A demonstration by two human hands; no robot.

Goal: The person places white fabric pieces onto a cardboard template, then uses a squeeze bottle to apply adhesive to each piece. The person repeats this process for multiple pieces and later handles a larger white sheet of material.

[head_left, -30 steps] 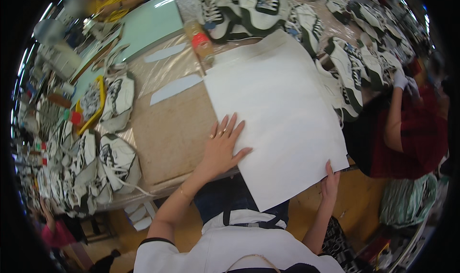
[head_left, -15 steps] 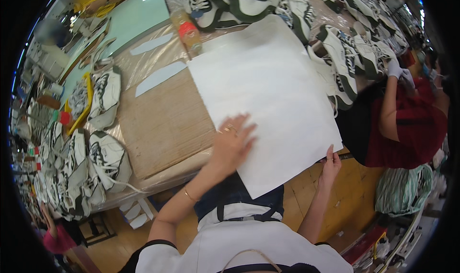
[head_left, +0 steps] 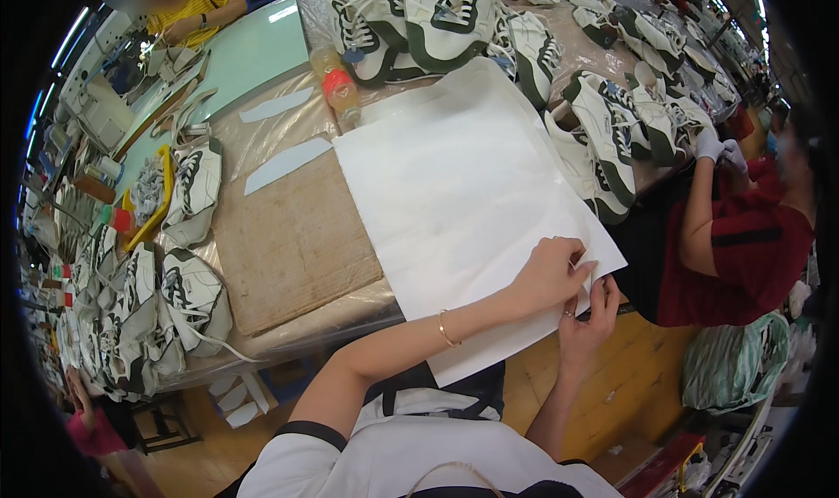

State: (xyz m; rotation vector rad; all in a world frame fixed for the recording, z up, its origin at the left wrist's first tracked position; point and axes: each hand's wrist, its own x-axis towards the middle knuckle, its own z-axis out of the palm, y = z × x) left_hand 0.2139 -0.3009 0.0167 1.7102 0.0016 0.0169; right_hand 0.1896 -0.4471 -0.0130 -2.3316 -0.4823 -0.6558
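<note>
A large white sheet [head_left: 463, 183] lies over the work table and hangs past its front edge toward my lap. My left hand [head_left: 552, 275] has its arm across the sheet, fingers curled and pinched together at the right-hand edge. Just below it, my right hand [head_left: 587, 321] grips the same edge from underneath, its fingertips close to the left hand's. Part of the fingers is hidden behind the paper. A worn brown cardboard [head_left: 288, 245] sits left of the sheet, with a pale cut piece [head_left: 287, 164] at its far edge.
Several white and dark green sneakers [head_left: 450, 22] stand behind the sheet, more [head_left: 603, 140] to its right. A bottle with a red label [head_left: 336, 86] is at its far left corner. Loose shoe uppers [head_left: 194, 293] lie left. A co-worker in red [head_left: 734, 245] sits close at the right.
My left hand has swept right across the sheet to its right edge and closed there beside my right hand. The right hand stays at that edge, slightly lower in view.
</note>
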